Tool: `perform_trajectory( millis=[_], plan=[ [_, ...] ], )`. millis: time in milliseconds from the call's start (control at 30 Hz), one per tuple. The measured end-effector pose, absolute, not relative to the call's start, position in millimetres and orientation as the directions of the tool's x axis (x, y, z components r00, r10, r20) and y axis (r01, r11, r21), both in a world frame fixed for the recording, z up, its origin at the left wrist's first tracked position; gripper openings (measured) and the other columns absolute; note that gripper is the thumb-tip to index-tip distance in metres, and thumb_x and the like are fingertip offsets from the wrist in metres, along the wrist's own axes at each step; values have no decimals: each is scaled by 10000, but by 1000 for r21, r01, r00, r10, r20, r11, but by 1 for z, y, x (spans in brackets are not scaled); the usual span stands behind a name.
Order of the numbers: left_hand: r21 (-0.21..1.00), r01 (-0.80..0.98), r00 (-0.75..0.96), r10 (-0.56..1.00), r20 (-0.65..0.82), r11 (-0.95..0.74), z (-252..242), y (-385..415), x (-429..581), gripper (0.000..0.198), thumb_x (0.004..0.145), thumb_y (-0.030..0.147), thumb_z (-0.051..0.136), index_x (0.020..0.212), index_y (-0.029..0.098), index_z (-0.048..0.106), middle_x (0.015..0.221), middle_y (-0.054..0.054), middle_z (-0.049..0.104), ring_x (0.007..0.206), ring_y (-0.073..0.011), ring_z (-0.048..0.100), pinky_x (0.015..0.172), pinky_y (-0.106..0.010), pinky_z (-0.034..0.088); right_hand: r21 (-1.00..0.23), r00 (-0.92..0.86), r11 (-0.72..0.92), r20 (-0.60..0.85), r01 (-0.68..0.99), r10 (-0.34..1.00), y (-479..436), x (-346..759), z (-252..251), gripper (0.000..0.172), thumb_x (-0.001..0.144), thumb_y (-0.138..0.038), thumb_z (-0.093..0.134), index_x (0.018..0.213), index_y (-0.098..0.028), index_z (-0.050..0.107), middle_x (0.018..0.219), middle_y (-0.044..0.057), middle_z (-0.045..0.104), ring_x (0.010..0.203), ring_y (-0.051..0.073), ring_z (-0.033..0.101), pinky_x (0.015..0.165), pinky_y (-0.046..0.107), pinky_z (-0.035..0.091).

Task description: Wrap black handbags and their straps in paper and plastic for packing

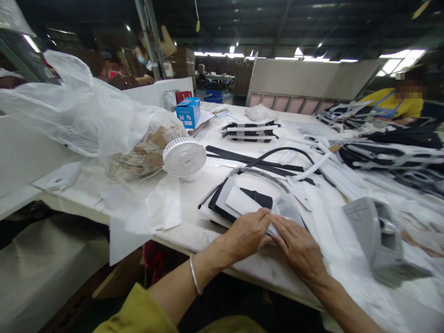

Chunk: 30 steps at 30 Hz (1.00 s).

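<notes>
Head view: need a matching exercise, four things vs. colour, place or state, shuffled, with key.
Column one
1. Desk fan
2. Small carton
3. Bangle
4. Left hand

Column two
A. Silver-coloured, around an arm
B. Fingertips close against the right hand
C. White, with a round grille
D. Blue, beyond the fan

Pairs: 1-C, 2-D, 3-A, 4-B
</notes>
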<state>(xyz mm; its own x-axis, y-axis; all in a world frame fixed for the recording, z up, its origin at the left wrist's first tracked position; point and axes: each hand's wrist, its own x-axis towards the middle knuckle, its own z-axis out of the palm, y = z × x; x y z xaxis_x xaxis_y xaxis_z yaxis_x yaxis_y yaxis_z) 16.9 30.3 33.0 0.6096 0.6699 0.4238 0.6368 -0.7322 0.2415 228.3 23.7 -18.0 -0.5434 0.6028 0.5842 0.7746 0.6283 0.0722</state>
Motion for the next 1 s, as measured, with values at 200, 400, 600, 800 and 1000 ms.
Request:
perform_trajectory(
  millis=[200,400,600,800,1000],
  plan=[
    [42,782,589,759,279,-622,48,61,-48,385,961,421,513,1267,191,557,1366,-96,591,1319,-262,491,1110,-452,354,196,-638,659,550,726,540,39,236,-9,451,977,-391,507,1312,-95,564,1280,164,643,1153,288,615,1002,437,459],
    [137,734,600,729,329,-665,13,45,-66,455,972,383,502,1377,179,479,1437,-117,525,1363,-253,449,1139,-455,350,160,-750,784,453,600,482,70,259,1,438,982,-399,501,1331,-139,541,1299,129,638,1191,243,599,1026,405,456],
    [287,670,547,716,434,-685,-3,37,-66,396,968,355,519,1324,183,530,1365,-105,594,1306,-205,517,1117,-403,411,106,-657,696,455,710,601,47,216,28,512,951,-405,548,1359,-98,510,1360,174,583,1298,312,507,1127,548,322],
    [291,674,502,710,494,-679,0,35,-65,350,964,310,529,1285,173,552,1266,-103,660,1246,-191,568,1085,-390,445,-79,-651,766,476,638,592,39,144,13,462,933,-265,569,1374,-141,510,1327,137,619,1248,268,563,1090,487,411],
    [189,779,478,761,438,-598,3,16,-78,704,812,319,734,1416,162,409,1466,-177,469,1392,-292,398,1148,-533,340,-123,-599,746,517,655,612,40,143,-6,483,922,-246,582,1394,-181,505,1319,113,628,1249,265,565,1099,503,401]
  ],
)
